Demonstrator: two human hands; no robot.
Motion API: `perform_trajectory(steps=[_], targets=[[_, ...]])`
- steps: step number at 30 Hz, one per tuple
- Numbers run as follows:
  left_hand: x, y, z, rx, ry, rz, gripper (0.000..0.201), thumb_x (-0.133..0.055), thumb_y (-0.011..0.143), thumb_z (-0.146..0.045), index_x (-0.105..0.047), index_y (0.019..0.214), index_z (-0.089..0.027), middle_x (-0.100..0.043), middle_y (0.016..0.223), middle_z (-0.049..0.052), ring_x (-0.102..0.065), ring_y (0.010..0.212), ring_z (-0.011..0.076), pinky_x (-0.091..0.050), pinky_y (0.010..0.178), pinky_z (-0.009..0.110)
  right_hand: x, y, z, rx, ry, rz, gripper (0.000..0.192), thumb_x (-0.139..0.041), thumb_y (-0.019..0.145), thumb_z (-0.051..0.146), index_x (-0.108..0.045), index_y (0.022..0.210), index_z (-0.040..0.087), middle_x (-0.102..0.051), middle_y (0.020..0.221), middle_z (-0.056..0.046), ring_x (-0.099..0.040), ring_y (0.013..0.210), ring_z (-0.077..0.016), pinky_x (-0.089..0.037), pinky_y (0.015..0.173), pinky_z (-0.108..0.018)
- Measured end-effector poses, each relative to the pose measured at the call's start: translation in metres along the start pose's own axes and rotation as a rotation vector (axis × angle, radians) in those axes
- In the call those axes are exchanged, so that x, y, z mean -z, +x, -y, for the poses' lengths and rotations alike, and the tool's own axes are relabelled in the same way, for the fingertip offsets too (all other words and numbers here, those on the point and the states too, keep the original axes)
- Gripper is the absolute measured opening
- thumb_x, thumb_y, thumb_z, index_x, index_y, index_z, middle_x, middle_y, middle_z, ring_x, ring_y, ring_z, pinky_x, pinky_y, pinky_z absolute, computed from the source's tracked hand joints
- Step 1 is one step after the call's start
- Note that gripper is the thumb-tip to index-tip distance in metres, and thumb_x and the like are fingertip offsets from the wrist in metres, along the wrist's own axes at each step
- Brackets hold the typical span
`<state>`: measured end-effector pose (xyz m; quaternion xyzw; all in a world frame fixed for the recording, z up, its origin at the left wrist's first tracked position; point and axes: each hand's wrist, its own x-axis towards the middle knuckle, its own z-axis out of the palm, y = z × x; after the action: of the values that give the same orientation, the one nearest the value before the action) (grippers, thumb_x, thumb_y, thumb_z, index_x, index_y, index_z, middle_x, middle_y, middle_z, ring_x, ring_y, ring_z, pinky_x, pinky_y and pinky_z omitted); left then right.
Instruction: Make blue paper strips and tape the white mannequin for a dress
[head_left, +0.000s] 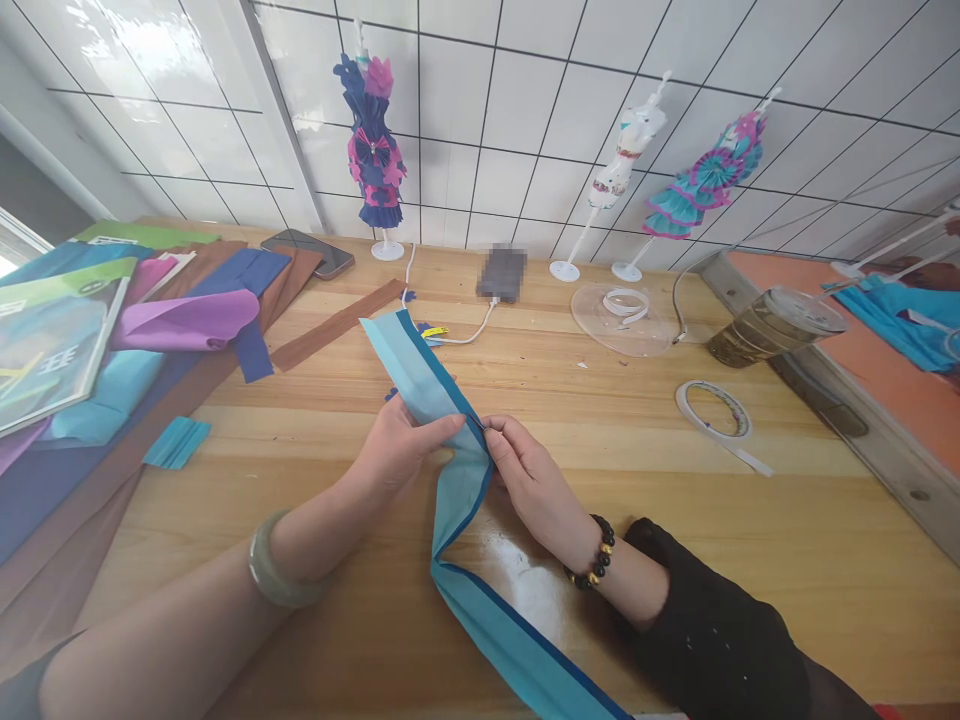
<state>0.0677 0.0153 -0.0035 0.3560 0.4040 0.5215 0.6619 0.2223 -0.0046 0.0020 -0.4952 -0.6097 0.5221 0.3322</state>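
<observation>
paper strip (450,470), one long light-blue band with a darker blue edge, lies across the middle of the desk (787,540), kinked where both hands pinch it. the left hand (401,445) and right hand (529,480) each grip the fold between thumb and fingers. it looks light, thin and easily creased, best held near its edges. beyond the strip stand three small dress forms (373,140), and right of it lie one tape roll (714,408) and one lidded cup (772,325).

Left wrist: pale green bangle (281,570). Right wrist: black-gold bead bracelet (595,553), black sleeve (720,640).
</observation>
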Motion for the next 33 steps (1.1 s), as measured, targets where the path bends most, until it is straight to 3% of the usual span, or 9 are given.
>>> perform_trajectory(steps=[7, 12, 23, 29, 33], targets=[[0.0012, -0.0006, 0.0009, -0.012, 0.029, -0.015, 0.037, -0.072, 0.063, -0.021, -0.061, 0.098, -0.018, -0.067, 0.081, 0.001, -0.062, 0.077, 0.0168, -0.048, 0.073, 0.029, -0.0005, -0.0020, 0.0001, -0.014, 0.041, -0.005, 0.032, -0.033, 0.090, 0.043, -0.053, 0.104, 0.023, -0.042, 0.063, 0.003, -0.044, 0.058, -0.0119, -0.039, 0.053, -0.022], [-0.0020, -0.0018, 0.0020, -0.013, 0.089, 0.004, 0.036, -0.073, 0.061, -0.024, -0.061, 0.094, -0.017, -0.068, 0.084, 0.003, -0.063, 0.079, 0.0202, -0.049, 0.072, 0.032, 0.0000, -0.0027, -0.0001, -0.026, 0.070, -0.015, 0.033, -0.034, 0.089, 0.045, -0.053, 0.105, 0.022, -0.038, 0.059, 0.004, -0.038, 0.051, -0.0103, -0.037, 0.048, -0.021], [-0.0050, -0.0046, 0.0010, 0.009, 0.225, -0.027, 0.058, -0.073, 0.060, -0.024, -0.052, 0.114, -0.019, -0.069, 0.088, 0.003, -0.063, 0.087, 0.0233, -0.049, 0.079, 0.036, -0.0024, -0.0020, -0.0015, -0.047, 0.114, -0.022, 0.031, -0.034, 0.089, 0.045, -0.052, 0.102, 0.022, -0.043, 0.064, 0.004, -0.040, 0.054, -0.0098, -0.038, 0.051, -0.021], [-0.0054, -0.0047, 0.0002, -0.006, 0.256, -0.008, 0.036, -0.072, 0.060, -0.028, -0.063, 0.093, -0.016, -0.069, 0.088, 0.005, -0.063, 0.086, 0.0243, -0.050, 0.078, 0.036, -0.0010, -0.0006, -0.0018, -0.009, 0.053, -0.034, 0.030, -0.036, 0.089, 0.043, -0.054, 0.102, 0.024, -0.053, 0.081, 0.001, -0.048, 0.070, -0.0114, -0.041, 0.058, -0.022], [-0.0037, -0.0041, 0.0013, -0.012, 0.277, -0.002, 0.038, -0.072, 0.061, -0.028, -0.061, 0.096, -0.017, -0.069, 0.091, 0.005, -0.063, 0.087, 0.0234, -0.050, 0.079, 0.035, -0.0001, -0.0004, -0.0009, -0.018, 0.026, -0.023, 0.031, -0.035, 0.089, 0.044, -0.053, 0.104, 0.023, -0.052, 0.079, 0.000, -0.049, 0.071, -0.0120, -0.041, 0.059, -0.022]])
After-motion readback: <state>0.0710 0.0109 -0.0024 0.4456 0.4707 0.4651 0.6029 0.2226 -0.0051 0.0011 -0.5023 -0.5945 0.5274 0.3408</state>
